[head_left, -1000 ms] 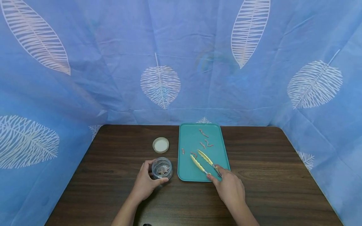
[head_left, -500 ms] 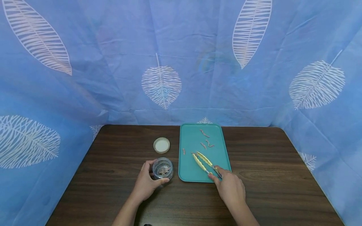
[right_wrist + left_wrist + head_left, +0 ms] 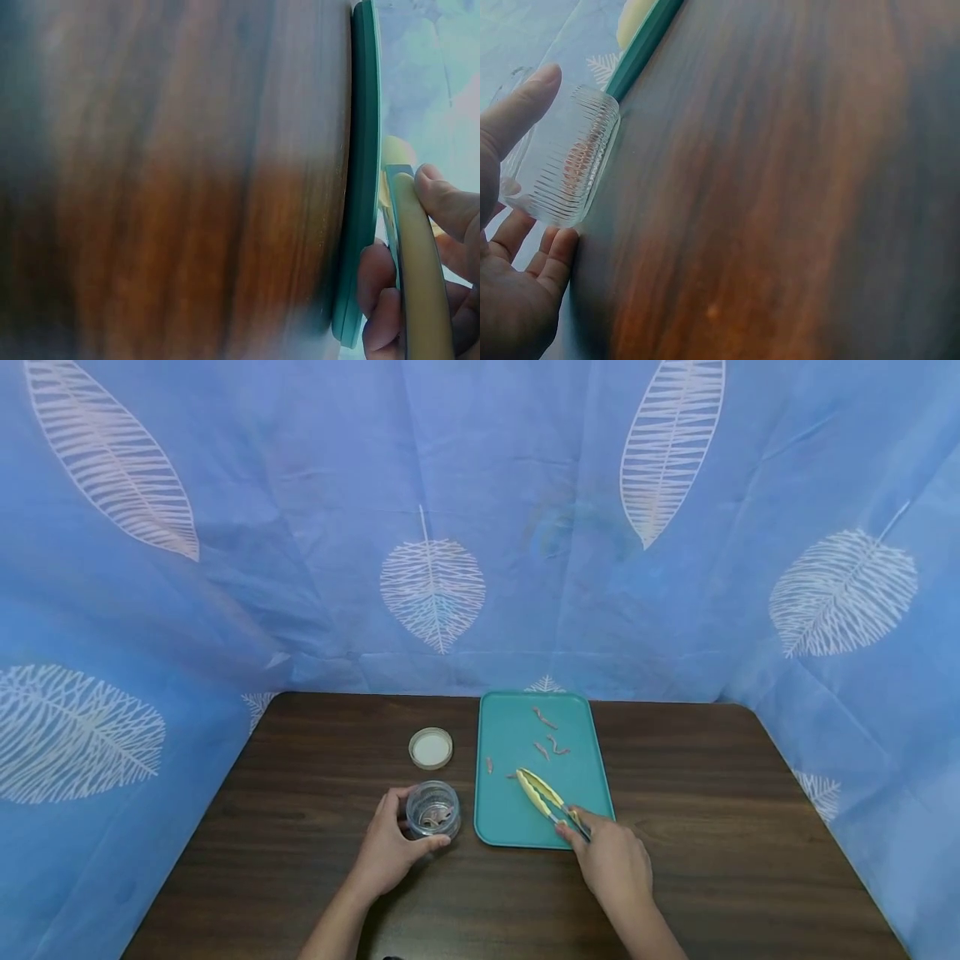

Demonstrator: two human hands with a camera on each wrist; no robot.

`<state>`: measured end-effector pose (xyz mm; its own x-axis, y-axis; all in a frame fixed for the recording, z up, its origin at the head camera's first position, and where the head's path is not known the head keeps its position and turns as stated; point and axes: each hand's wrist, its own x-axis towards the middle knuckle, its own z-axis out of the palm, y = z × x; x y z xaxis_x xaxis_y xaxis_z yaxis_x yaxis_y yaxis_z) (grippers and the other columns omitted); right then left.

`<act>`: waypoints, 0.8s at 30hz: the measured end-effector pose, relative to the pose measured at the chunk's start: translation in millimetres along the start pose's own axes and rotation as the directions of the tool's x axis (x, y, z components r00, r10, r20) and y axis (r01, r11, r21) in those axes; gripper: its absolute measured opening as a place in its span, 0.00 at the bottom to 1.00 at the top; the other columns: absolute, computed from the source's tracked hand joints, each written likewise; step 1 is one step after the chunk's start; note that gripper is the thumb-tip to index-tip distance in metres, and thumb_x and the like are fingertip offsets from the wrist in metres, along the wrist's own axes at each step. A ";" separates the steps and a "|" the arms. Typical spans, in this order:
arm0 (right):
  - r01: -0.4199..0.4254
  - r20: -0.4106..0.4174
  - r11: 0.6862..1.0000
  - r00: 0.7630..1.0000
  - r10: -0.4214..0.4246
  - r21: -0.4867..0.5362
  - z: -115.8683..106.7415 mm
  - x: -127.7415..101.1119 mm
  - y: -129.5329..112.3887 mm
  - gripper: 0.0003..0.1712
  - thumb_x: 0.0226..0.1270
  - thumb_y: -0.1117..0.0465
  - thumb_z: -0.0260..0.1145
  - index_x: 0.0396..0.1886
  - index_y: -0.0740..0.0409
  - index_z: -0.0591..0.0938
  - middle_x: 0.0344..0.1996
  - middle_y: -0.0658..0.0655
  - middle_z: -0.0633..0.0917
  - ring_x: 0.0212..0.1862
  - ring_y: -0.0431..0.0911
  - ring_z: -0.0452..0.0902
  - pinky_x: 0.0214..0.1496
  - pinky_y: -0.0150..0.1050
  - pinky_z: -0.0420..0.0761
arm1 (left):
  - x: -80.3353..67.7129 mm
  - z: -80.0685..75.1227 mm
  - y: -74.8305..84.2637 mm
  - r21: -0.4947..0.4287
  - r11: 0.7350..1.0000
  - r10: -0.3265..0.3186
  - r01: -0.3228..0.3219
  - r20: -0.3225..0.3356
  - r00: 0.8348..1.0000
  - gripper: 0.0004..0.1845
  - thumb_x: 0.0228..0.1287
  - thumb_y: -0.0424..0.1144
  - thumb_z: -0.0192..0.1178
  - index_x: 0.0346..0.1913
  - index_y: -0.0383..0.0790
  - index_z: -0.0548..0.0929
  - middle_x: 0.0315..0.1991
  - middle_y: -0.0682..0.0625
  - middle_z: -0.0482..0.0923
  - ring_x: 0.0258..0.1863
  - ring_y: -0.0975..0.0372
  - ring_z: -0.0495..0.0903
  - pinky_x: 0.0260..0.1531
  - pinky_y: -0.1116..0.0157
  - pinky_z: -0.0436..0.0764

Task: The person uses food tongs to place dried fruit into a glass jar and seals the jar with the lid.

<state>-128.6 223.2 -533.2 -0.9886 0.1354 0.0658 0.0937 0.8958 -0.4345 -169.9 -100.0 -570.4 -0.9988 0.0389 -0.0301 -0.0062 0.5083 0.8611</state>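
Note:
My left hand (image 3: pixel 390 845) holds a clear glass jar (image 3: pixel 433 797) upright on the table, thumb on the near side and fingers round the far side. Several pinkish worm-like pieces lie inside the jar; its ribbed wall (image 3: pixel 592 124) shows in the left wrist view. In my right hand (image 3: pixel 617 860) I grip yellow-tipped tongs (image 3: pixel 534 793) over a teal tray (image 3: pixel 498 822). The tong tips meet at a small pinkish worm-like piece (image 3: pixel 512 776), partly hidden by them. Whether it is lifted, I cannot tell. Other such pieces (image 3: pixel 545 718) lie scattered on the tray.
A round lid (image 3: pixel 431 749) lies behind the jar, left of the tray. The dark wooden table (image 3: pixel 697 793) extends to both sides. Behind it hangs a blue cloth (image 3: pixel 525 593) with white leaf prints.
The tongs' arms have come together, with their tips now at one worm-like piece on the tray. My left hand still holds the jar in the same place. The head view shifts slightly.

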 end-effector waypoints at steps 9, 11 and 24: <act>-0.001 -0.011 1.000 1.000 0.002 0.012 -0.9 0.3 3.1 0.28 0.67 0.46 0.79 0.61 0.58 0.91 0.49 0.67 0.93 0.31 0.55 0.89 0.21 0.42 0.75 | -1.2 0.0 0.3 -0.024 1.000 -0.001 0.001 -0.006 1.000 0.48 0.51 0.48 0.88 0.72 0.43 0.73 0.68 0.45 0.76 0.63 0.53 0.80 0.62 0.56 0.84; -0.012 -0.004 1.000 1.000 0.012 0.014 -3.5 0.1 4.8 0.28 0.68 0.46 0.79 0.61 0.57 0.90 0.48 0.67 0.93 0.28 0.52 0.87 0.20 0.41 0.74 | -0.8 -0.1 1.4 -0.025 1.000 0.007 -0.007 -0.005 1.000 0.48 0.51 0.47 0.88 0.72 0.42 0.73 0.68 0.44 0.76 0.63 0.52 0.81 0.62 0.55 0.84; -0.057 0.005 0.998 0.998 0.056 0.019 -18.2 -3.9 21.1 0.30 0.71 0.46 0.77 0.64 0.60 0.88 0.57 0.68 0.90 0.26 0.46 0.81 0.20 0.39 0.71 | -2.4 -0.2 1.9 -0.027 0.999 0.021 -0.021 -0.002 1.000 0.47 0.51 0.48 0.88 0.71 0.41 0.73 0.69 0.42 0.76 0.64 0.51 0.80 0.63 0.53 0.84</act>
<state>-120.7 249.3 -526.2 -0.9823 0.1837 0.0368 0.1472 0.8785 -0.4545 -167.6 -99.2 -568.5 -0.9988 0.0482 -0.0113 0.0135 0.4844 0.8747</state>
